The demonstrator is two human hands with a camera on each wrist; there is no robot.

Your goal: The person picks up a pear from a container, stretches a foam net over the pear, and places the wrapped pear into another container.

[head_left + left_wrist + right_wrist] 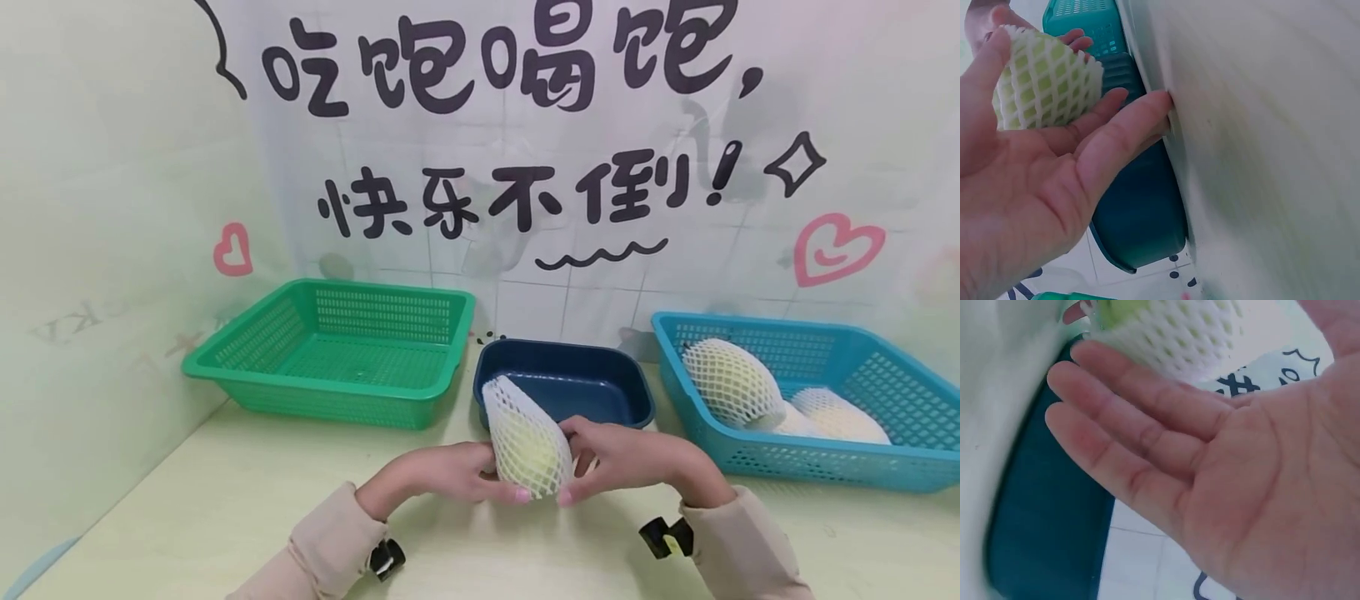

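Note:
A pale green fruit in a white foam net [528,442] is held up between both hands, tilted, just in front of the dark blue basin [577,367]. My left hand [463,472] holds its left side, with the thumb at the lower front; in the left wrist view the thumb lies along the net and the other fingers extend below the fruit. From the other side my right hand [628,457] grips it with thumb and index finger. The right wrist view shows that hand's remaining fingers [1116,431] stretched out beside the netted fruit [1179,337].
To the left stands a green plastic basket [330,387] with nothing in it. A blue basket [832,462] at the right holds several netted fruits [731,382]. Behind them hangs a printed white sheet [450,275]; all containers stand on a pale table [247,500].

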